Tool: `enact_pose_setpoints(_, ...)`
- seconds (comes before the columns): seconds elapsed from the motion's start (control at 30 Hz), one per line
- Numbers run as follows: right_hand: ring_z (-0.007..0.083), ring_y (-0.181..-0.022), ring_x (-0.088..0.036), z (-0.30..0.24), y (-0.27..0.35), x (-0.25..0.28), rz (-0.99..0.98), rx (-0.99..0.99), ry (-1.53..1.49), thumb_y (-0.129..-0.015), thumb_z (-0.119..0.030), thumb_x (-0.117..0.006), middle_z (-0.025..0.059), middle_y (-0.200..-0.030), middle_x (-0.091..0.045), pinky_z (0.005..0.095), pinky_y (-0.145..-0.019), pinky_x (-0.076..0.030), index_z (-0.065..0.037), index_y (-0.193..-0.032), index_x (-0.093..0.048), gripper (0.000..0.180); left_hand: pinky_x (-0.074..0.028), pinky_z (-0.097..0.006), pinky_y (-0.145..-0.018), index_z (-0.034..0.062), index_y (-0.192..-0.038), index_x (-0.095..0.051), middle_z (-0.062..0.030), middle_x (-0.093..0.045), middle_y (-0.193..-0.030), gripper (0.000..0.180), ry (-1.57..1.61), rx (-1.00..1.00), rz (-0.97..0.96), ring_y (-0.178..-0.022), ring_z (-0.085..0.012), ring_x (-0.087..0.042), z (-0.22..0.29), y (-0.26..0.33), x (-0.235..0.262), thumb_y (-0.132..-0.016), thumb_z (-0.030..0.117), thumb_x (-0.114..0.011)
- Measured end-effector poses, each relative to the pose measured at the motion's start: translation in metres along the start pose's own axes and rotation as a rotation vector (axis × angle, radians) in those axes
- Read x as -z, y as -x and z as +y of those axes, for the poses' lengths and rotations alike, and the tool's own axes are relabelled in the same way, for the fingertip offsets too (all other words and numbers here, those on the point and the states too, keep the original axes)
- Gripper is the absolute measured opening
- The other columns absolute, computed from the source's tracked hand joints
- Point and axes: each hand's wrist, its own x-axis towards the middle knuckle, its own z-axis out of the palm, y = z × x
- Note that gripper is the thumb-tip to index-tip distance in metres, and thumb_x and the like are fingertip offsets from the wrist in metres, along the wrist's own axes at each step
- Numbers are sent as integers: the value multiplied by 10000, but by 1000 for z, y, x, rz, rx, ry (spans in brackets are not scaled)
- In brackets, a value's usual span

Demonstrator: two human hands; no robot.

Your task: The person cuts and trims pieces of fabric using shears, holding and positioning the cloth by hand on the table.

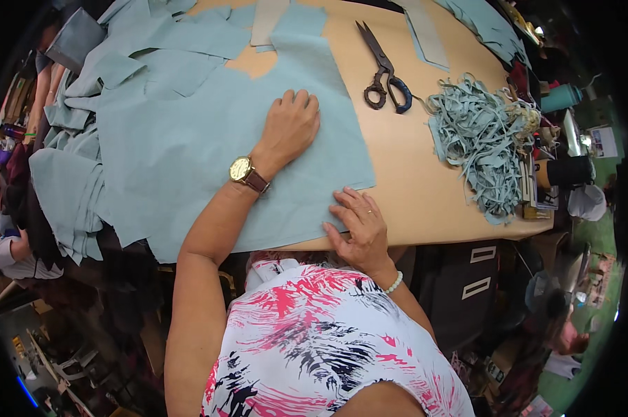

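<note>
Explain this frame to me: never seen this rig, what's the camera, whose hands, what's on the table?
There is no machine here. One wide fisheye camera worn on a person's head looks down at their own two bare hands, so straight edges bend near the rim.

The left hand, with a wristwatch, lies flat on a large blue-grey fabric piece. The right hand presses the same piece at its near corner, by the table edge. Neither hand grips anything.

Also on the tan table: dark scissors, lying unused, a heap of fabric strips to the right, and more cut fabric pieces stacked at the left.
</note>
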Motion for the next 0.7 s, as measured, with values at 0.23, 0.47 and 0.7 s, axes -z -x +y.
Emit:
enact_pose_setpoints(0.23, 268, -1052, -529, -1, 0, 1, 6, -4, 0, -693, -169, -672, 105, -1029, -589, 422, -910, -376, -35, -860, -605, 224, -442, -350, -650, 10, -978, -531, -102, -505, -851, 249, 6, 0, -9, -830, -251, -508, 1, 2, 1, -773, 147, -564)
enact_pose_setpoints(0.47, 273, -840, -553, 20, -42, 17, 94, 26, 34, -672, -134, -688, 91, -865, -584, 369, -740, -429, -39, -768, -567, 181, -432, -347, -650, 9, -957, -520, -92, -491, -851, 236, -31, 0, 9, -822, -240, -495, 2, 2, -1, -771, 147, -564)
enact_pose_setpoints(0.7, 291, -832, -552, 86, -147, 26, 237, 21, 311, -762, -151, -585, 110, -861, -571, 395, -712, -426, -26, -870, -556, 168, -415, -333, -633, 22, -941, -517, -80, -472, -852, 212, -59, -26, 19, -804, -227, -475, -1, 3, -4, -774, 145, -559)
